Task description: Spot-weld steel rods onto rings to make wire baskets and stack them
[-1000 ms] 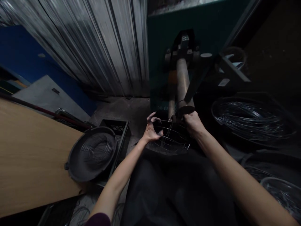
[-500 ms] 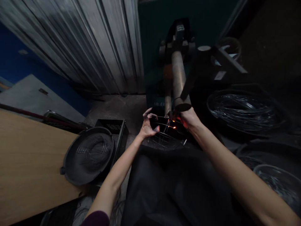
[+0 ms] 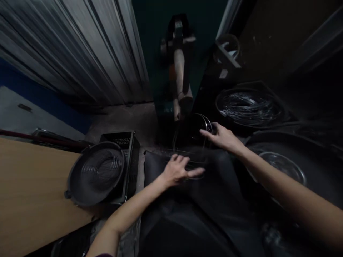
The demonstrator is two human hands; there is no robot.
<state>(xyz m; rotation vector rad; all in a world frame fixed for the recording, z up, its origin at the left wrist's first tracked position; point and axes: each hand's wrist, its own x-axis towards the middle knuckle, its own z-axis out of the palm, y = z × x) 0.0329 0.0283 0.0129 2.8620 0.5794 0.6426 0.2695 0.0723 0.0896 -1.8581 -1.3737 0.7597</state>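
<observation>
My right hand (image 3: 224,138) is closed on a curved wire frame (image 3: 205,120), its thumb and fingers around the thin rings. My left hand (image 3: 177,170) is over the dark apron (image 3: 171,214) on my lap, fingers and thumb apart and slightly blurred. Faint thin wires show beside and under it; whether it touches them is hard to see. Beyond my hands stands a machine with two thick metal arms (image 3: 180,71), the upper one ending just above the lower one.
To the left a round black tray (image 3: 77,189) with wire rings rests on a plastic crate (image 3: 130,150). On the right are a basin of loose wire (image 3: 249,107) and a wide dark tub (image 3: 318,167) with a wire ring. A wooden board (image 3: 32,189) stands at far left.
Both hands have come away from the machine's arms. The orange glow at the wire is gone. My left hand has dropped toward my lap, and my right hand holds the wire frame out to the right.
</observation>
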